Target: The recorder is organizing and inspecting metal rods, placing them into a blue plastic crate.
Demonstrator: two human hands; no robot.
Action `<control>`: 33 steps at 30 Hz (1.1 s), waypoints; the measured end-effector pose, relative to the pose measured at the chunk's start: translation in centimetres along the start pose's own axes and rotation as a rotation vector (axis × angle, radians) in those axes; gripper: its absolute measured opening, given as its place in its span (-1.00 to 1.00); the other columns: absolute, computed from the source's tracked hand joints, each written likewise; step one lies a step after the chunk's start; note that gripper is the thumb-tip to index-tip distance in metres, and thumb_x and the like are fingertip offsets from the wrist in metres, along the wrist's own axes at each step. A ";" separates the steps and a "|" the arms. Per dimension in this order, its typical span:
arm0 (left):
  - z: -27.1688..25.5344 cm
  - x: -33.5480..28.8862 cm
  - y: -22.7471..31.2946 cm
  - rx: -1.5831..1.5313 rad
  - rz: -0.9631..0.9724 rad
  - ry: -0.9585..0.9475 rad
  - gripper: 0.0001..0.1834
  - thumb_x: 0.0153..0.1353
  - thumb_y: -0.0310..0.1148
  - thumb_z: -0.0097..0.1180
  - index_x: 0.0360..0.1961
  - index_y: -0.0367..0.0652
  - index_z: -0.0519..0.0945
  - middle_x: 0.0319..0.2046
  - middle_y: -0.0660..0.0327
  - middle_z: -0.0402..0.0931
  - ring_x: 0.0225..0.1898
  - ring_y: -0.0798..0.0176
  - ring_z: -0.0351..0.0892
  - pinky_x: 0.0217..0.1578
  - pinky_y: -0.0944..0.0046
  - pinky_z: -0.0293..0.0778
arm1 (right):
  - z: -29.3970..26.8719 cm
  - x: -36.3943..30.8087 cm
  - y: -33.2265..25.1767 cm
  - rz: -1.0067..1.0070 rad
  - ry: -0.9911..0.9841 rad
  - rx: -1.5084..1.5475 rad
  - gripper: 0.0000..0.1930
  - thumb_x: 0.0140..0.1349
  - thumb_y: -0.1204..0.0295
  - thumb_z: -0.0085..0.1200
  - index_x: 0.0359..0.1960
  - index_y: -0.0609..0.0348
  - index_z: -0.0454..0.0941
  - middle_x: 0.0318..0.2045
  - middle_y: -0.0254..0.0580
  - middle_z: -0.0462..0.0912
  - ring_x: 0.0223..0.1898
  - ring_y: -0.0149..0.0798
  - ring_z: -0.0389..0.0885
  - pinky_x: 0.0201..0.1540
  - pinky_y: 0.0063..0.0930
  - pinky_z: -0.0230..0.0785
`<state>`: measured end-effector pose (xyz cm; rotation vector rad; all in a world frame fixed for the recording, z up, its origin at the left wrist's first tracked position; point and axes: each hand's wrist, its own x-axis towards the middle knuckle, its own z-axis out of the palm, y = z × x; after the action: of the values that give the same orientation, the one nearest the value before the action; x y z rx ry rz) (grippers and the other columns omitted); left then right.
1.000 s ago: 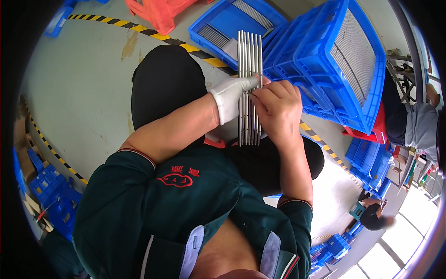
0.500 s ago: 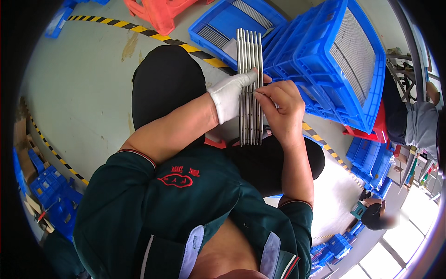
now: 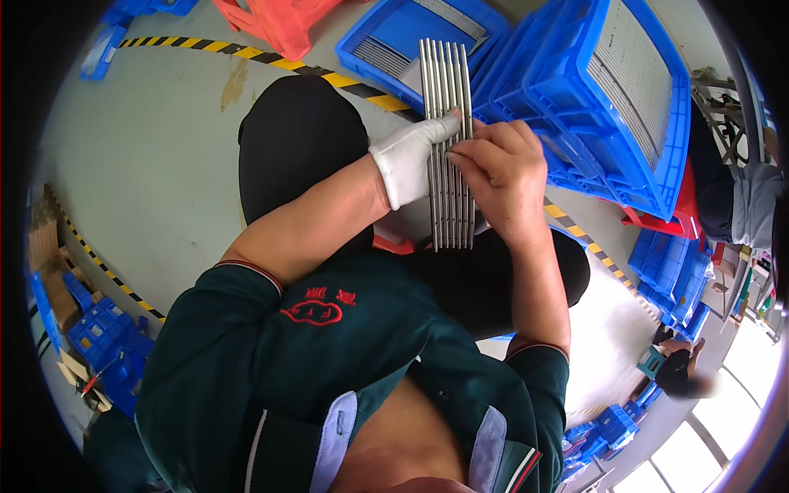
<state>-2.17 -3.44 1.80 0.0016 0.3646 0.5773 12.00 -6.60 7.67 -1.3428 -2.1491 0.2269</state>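
Several slim, shiny metal rods (image 3: 445, 78) stand side by side in a flat row, their length running away from me. My left hand (image 3: 408, 161), in a white glove with bare fingertips, is closed on the row from the left, its thumb across the front. From the right, my bare right hand (image 3: 504, 170) pinches at the rods near their middle, thumb and forefinger against the right side of the row. Small dark marks or holes show along the rods' lower halves. The fingers behind the row are mostly hidden.
An open blue crate (image 3: 386, 37) with more rods lies beyond my hands. Stacked blue crates (image 3: 567, 99), the top one full of rods, stand to the right. An orange stool (image 3: 275, 25) is at the far left. Another person (image 3: 744, 205) is at the right edge.
Both hands and the rods have shifted slightly away from me and to the right in the picture. My grip looks much the same.
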 end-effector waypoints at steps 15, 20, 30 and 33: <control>0.1 -0.1 0.0 0.017 0.036 0.017 -0.67 0.36 -0.16 -0.16 -0.15 -0.21 0.49 -0.29 0.14 0.53 -0.29 0.20 0.58 -0.20 0.24 0.55 | 0.4 -0.5 0.7 0.167 0.009 0.292 -0.91 -0.09 0.61 0.21 -0.48 0.27 0.63 -0.50 -0.20 0.56 -0.33 -0.24 0.50 -0.04 -0.34 0.44; -0.5 0.0 0.1 -0.100 0.002 -0.126 -0.65 0.36 -0.14 -0.16 -0.13 -0.22 0.48 -0.28 0.12 0.53 -0.27 0.17 0.58 -0.19 0.23 0.55 | 0.4 -0.3 0.3 0.044 0.001 0.115 -0.86 -0.17 0.53 0.28 -0.50 0.17 0.65 -0.52 -0.24 0.55 -0.36 -0.18 0.48 -0.29 -0.35 0.31; -0.2 0.0 0.0 0.019 0.001 -0.024 -0.63 0.35 -0.13 -0.15 -0.13 -0.24 0.48 -0.27 0.10 0.53 -0.22 0.18 0.57 -0.15 0.22 0.53 | 0.2 -0.5 0.3 0.093 0.033 0.251 -0.90 -0.13 0.57 0.25 -0.50 0.21 0.63 -0.51 -0.21 0.55 -0.35 -0.19 0.50 -0.07 -0.33 0.42; -0.3 0.0 0.1 -0.006 0.001 -0.085 -0.63 0.35 -0.12 -0.14 -0.14 -0.24 0.48 -0.28 0.11 0.53 -0.22 0.18 0.56 -0.14 0.23 0.52 | -0.1 -0.4 -0.3 0.079 0.028 0.178 -0.90 -0.14 0.56 0.26 -0.50 0.19 0.63 -0.51 -0.22 0.55 -0.36 -0.18 0.50 -0.07 -0.32 0.41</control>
<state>-2.37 -3.42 1.54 0.0204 0.2802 0.5772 11.94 -7.06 7.71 -1.3208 -2.0036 0.4184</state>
